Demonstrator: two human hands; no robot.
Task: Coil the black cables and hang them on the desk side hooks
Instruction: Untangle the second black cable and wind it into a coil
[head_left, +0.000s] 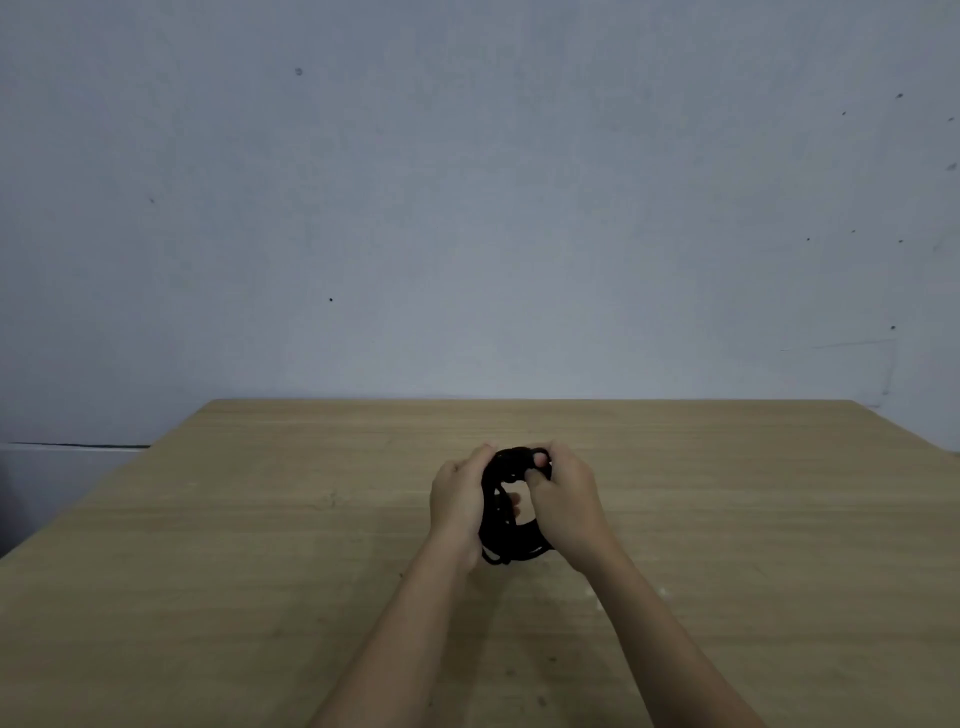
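A black cable (511, 545), wound into a small coil, is held upright between both hands above the middle of the wooden desk (260, 545). My left hand (457, 499) grips the coil's left side with its fingers curled round the loops. My right hand (569, 499) holds the right side, and its thumb and fingers pinch the strands at the top of the coil. Much of the cable is hidden behind the hands. No hooks are in view.
The light wooden desk reaches back to a plain grey wall (467, 208). Its left edge (104, 483) runs diagonally, with a dark gap beyond it. The desk's right edge runs off the frame.
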